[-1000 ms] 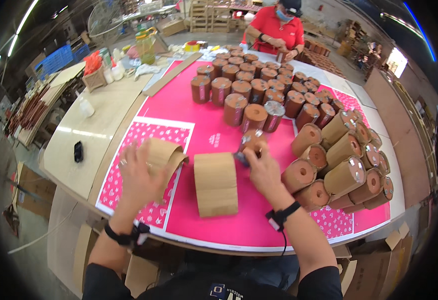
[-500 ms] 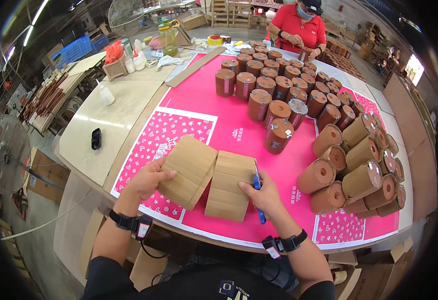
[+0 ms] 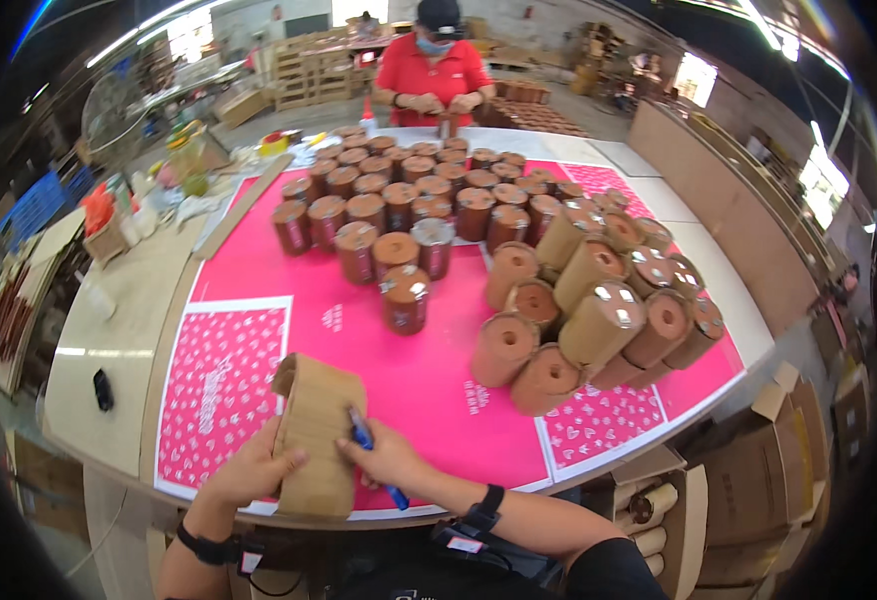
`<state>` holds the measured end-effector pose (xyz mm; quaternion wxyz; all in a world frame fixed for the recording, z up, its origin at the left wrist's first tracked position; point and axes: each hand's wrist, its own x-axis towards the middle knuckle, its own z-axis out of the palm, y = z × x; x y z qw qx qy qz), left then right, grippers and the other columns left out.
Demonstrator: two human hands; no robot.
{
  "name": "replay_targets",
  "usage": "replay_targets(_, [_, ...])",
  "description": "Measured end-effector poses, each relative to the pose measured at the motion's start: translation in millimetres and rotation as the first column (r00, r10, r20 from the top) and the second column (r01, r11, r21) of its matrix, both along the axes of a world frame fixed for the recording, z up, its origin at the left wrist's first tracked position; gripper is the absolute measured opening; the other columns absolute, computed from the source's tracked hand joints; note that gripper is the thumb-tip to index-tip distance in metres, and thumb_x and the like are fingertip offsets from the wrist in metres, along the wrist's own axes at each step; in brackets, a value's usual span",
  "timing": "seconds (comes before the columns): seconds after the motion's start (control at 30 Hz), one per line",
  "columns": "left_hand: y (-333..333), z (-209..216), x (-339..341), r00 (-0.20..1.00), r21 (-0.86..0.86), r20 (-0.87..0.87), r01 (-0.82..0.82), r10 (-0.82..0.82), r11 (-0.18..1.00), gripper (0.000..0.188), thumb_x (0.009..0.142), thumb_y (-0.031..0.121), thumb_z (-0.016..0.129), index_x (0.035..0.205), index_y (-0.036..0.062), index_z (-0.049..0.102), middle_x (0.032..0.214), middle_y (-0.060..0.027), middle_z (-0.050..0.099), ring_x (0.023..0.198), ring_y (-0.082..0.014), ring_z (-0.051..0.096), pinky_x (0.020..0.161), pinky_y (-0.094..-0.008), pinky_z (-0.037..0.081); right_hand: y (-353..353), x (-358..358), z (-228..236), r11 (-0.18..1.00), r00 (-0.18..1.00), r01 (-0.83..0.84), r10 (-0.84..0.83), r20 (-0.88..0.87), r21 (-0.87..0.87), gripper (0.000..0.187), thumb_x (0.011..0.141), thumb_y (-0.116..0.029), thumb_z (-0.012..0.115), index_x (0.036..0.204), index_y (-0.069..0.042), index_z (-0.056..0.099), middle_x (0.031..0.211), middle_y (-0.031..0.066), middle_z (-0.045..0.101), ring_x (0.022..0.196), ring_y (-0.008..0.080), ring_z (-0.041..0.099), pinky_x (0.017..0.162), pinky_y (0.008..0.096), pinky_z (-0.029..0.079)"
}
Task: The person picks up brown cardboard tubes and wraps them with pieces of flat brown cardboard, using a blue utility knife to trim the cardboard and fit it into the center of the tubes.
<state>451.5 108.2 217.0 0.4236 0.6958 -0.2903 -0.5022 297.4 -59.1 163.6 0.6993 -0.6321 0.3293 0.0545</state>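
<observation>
In front of me, near the table's front edge, I hold a bent piece of brown cardboard with its upper left edge curled over. My left hand grips its left side, the thumb lying on the near face. A blue utility knife is tucked in my right hand, slanting up to the left. The fingers of that hand also touch the right side of the cardboard. Under both hands lies a pink printed sheet with white-patterned panels.
Many reddish-brown cylinders stand at the far middle. Cardboard-wrapped cylinders are piled on their sides at the right. A wooden strip borders the sheet. A person in red works across the table. An open carton stands below right.
The view has swung right. The two flat cardboard panels are now brought together into one bent, curled piece. My right hand has moved in with the knife, close to my left.
</observation>
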Motion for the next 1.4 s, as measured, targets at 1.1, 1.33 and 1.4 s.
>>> replay_targets(1.1, [-49, 1, -57, 0.152, 0.197, 0.938, 0.506, -0.312, 0.84, 0.05, 0.08, 0.023, 0.07, 0.125, 0.0069, 0.058, 0.087, -0.0103, 0.066, 0.089, -0.0284, 0.067, 0.087, -0.0425, 0.044, -85, -44, 13, 0.975, 0.895, -0.095, 0.171, 0.412, -0.2, 0.064, 0.087, -0.011, 0.07, 0.147, -0.008, 0.048, 0.123, 0.0123, 0.063, 0.122, 0.0196, 0.057, 0.105, 0.0359, 0.044])
replay_targets(1.33, [-42, 3, -44, 0.092, 0.176, 0.954, 0.597, -0.284, 0.783, 0.024, 0.076, 0.021, 0.068, 0.097, 0.0093, 0.068, 0.088, -0.0086, 0.064, 0.098, -0.0289, 0.062, 0.104, -0.0536, 0.039, -97, -55, 7, 0.936, 0.855, -0.121, 0.267, 0.445, -0.331, 0.072, 0.086, -0.012, 0.073, 0.151, -0.009, 0.044, 0.13, 0.0117, 0.06, 0.109, 0.0173, 0.059, 0.097, 0.0335, 0.047])
replay_targets(1.4, [-46, 4, -42, 0.136, 0.141, 0.95, 0.619, -0.282, 0.773, 0.022, 0.073, 0.019, 0.066, 0.092, 0.0085, 0.068, 0.088, -0.0089, 0.063, 0.104, -0.0288, 0.06, 0.111, -0.0572, 0.035, -100, -51, 10, 0.885, 0.81, -0.078, 0.325, 0.489, -0.459, 0.072, 0.086, -0.012, 0.073, 0.151, -0.009, 0.044, 0.128, 0.0108, 0.06, 0.1, 0.0152, 0.06, 0.09, 0.0315, 0.05])
